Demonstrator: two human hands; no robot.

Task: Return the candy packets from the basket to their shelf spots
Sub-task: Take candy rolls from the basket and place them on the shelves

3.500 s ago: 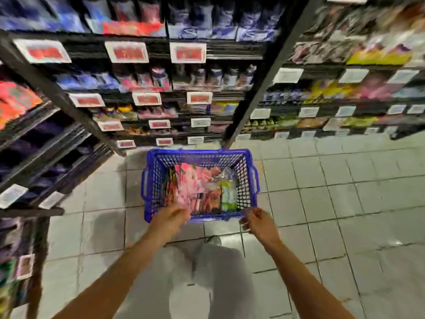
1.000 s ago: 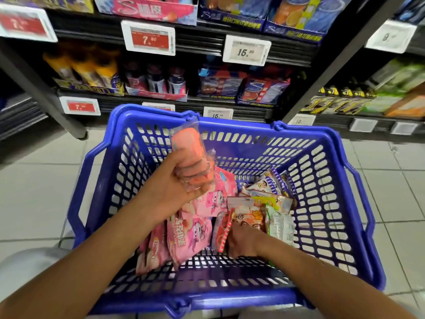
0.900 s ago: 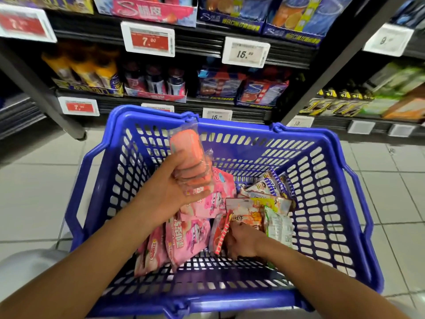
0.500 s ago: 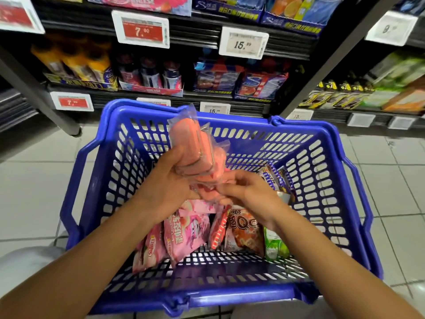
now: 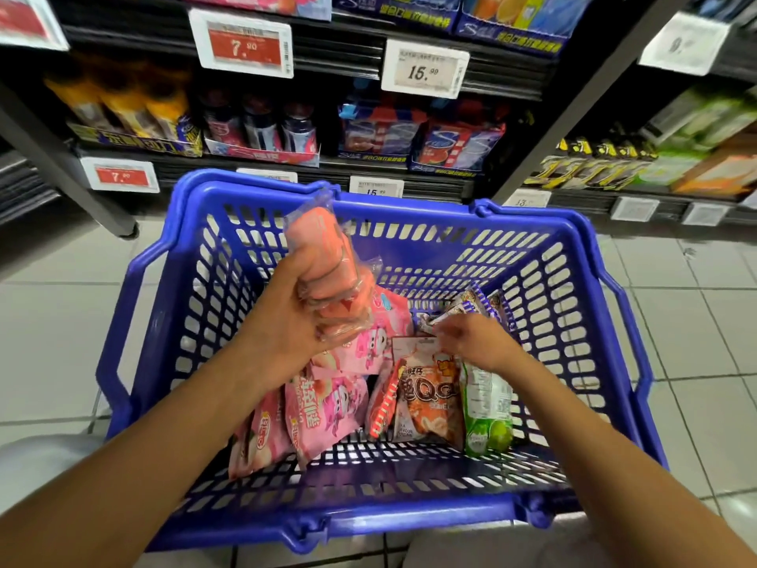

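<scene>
Basket (image 5: 573, 305) mostly full, nothing shelved; left hand (image 5: 286, 321) grips orange packets (image 5: 327, 272), right hand (image 5: 475, 342) pinches another packet (image 5: 463, 305).

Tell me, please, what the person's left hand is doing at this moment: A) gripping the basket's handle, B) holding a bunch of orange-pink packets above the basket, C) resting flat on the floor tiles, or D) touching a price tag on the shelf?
B: the left hand has its fingers curled round a bunch of orange-pink packets, raised over the blue basket, while the right hand reaches among the packets inside.
</scene>
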